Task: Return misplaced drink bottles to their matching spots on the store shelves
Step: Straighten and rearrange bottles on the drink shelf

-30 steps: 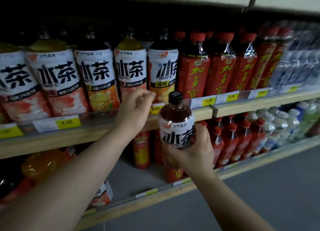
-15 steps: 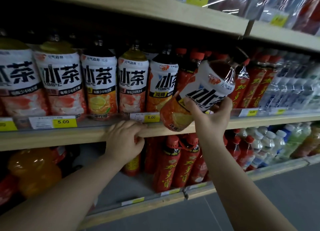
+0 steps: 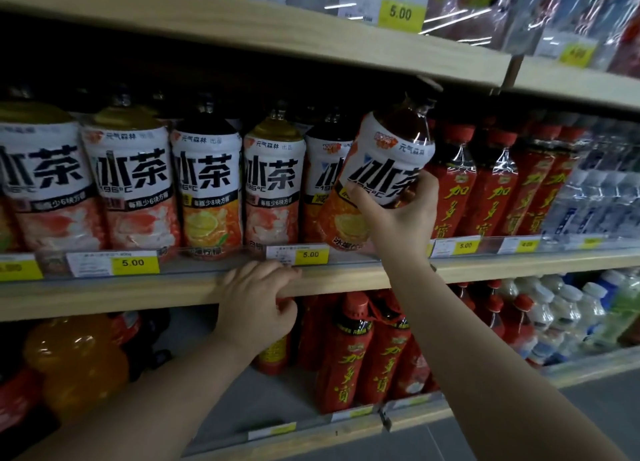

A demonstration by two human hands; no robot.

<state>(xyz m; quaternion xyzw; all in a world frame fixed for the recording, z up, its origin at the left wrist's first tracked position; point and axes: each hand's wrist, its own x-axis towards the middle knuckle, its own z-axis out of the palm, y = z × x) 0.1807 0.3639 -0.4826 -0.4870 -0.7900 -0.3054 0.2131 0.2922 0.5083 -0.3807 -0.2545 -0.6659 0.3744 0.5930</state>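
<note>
To seat the iced tea bottle (image 3: 381,170) well, I would lift its base over the price rail (image 3: 225,265) of the middle shelf (image 3: 138,289). I would then stand it beside the matching lemon-label bottle (image 3: 320,180), keeping the cap clear of the upper shelf (image 3: 311,45). The right hand (image 3: 398,220), forearm raised, grasps the bottle round its label and holds it tilted cap-right in front of the tea row, while the left hand (image 3: 256,305) curls its fingers over the middle shelf's edge.

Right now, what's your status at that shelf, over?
Right hand grips white-labelled dark tea bottle, tilted toward middle row. Left hand holds wooden shelf edge. Red-labelled bottles close beside.
</note>
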